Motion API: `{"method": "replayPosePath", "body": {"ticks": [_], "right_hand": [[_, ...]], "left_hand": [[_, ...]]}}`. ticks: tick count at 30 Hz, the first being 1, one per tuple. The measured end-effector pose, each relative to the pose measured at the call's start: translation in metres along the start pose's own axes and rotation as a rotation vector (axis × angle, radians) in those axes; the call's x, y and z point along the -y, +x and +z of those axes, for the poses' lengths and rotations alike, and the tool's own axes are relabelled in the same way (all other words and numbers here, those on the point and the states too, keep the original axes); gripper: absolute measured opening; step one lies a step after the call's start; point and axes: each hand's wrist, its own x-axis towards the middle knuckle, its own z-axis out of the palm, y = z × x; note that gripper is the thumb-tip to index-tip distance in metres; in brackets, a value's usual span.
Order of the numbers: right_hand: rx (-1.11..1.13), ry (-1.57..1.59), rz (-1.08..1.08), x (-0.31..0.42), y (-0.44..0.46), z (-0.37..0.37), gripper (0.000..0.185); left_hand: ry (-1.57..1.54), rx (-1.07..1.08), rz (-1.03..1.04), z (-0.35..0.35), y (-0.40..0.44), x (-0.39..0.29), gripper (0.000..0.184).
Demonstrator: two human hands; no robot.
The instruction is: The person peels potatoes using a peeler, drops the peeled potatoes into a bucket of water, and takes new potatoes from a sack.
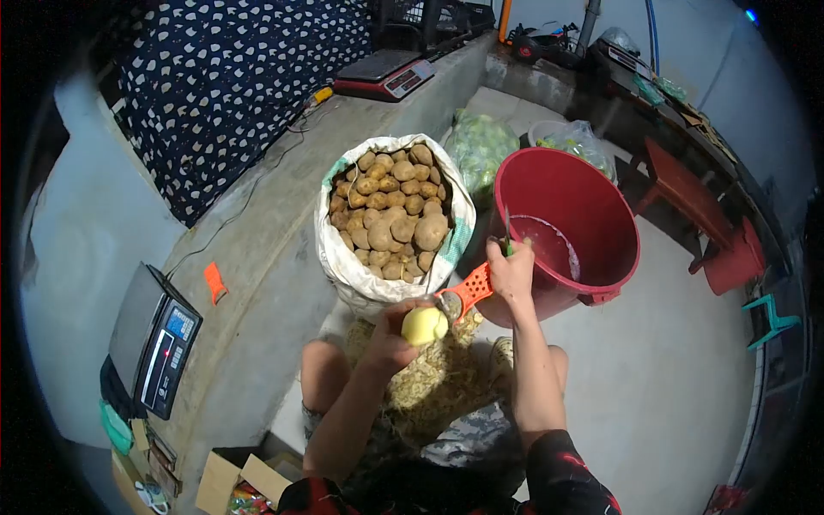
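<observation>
My left hand (393,336) is wrapped around a potato (424,326), whose visible side is pale yellow and peeled. My right hand (512,270) grips an orange peeler (475,288) with a perforated handle, its head close beside the potato; whether they touch I cannot tell. A thin blade with a bit of green, apparently a small knife (508,244), also sticks up from the right hand. Beyond the hands stands an open white sack (343,273) full of unpeeled potatoes (390,210). Below, between my legs, lies a heap of peelings (436,378).
A big red bucket (573,172) with some liquid inside stands just past my right hand. Bags of green vegetables (482,148) sit behind it. On the left ledge are a scale (159,343) and another orange peeler (215,281). A red stool (687,189) stands right.
</observation>
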Motion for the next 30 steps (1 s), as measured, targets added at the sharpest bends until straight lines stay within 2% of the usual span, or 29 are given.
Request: {"method": "replayPosePath", "body": {"ticks": [2,3,4,5,6,8,9,10,11,13,14,16,18,19,20,22,26,28,30], "right_hand": [[0.039,0.175,0.110,-0.003,0.002,0.002,0.042],[0.042,0.174,0.109,-0.006,-0.001,0.002,0.042],[0.063,0.125,0.021,0.011,-0.009,0.001,0.042],[0.084,0.078,-0.067,0.026,-0.014,-0.002,0.042],[0.088,0.077,-0.059,0.035,-0.018,-0.006,0.042],[0.062,-0.115,-0.238,0.047,-0.024,-0.011,0.029],[-0.006,-0.022,-0.240,0.028,-0.015,-0.001,0.042],[0.010,0.001,-0.054,0.007,-0.005,0.002,0.031],[0.003,0.016,0.016,-0.010,0.001,0.003,0.032],[-0.003,0.037,0.080,-0.013,0.002,0.005,0.033],[0.033,0.069,0.061,-0.002,-0.002,0.003,0.038],[0.079,0.093,0.038,0.024,-0.011,-0.002,0.043],[-0.005,-0.065,-0.252,0.046,-0.026,-0.006,0.044],[-0.021,-0.060,-0.258,0.039,-0.021,-0.003,0.044],[-0.031,-0.010,-0.151,0.015,-0.010,0.003,0.044],[-0.028,0.007,-0.002,-0.013,0.003,0.007,0.043],[0.025,0.107,0.067,0.004,-0.005,0.003,0.042],[0.027,0.046,-0.163,0.032,-0.022,0.001,0.042],[-0.009,0.004,-0.204,0.032,-0.022,0.001,0.042]], "left_hand": [[-0.036,0.026,0.087,0.001,-0.001,0.001,0.059],[-0.070,0.060,0.019,-0.003,0.003,-0.001,0.059],[-0.107,0.092,-0.046,-0.005,0.006,-0.001,0.059],[-0.033,0.096,0.067,-0.001,0.008,0.002,0.059],[-0.034,0.087,0.064,0.000,0.005,0.004,0.059],[0.180,-0.107,0.054,0.005,0.002,0.003,0.057],[0.108,-0.044,0.068,0.010,0.003,0.002,0.056],[0.107,-0.037,0.065,0.001,0.004,0.003,0.056],[-0.009,-0.091,-0.099,-0.015,0.004,0.004,0.057],[-0.131,-0.094,-0.110,-0.009,0.003,0.001,0.057],[-0.191,-0.097,-0.116,-0.006,0.003,-0.001,0.057],[0.034,0.034,-0.060,-0.010,0.007,-0.001,0.059],[0.081,-0.009,0.001,-0.001,0.005,0.002,0.062],[0.131,-0.036,0.066,0.003,0.005,0.003,0.064],[0.132,-0.031,0.063,0.003,0.004,0.002,0.064],[-0.217,-0.025,-0.064,-0.003,0.001,0.000,0.069],[-0.163,-0.165,-0.091,-0.003,0.002,-0.001,0.067],[-0.055,-0.167,-0.040,0.010,0.002,0.003,0.066],[0.061,-0.155,-0.005,0.010,0.002,0.004,0.066]]}}
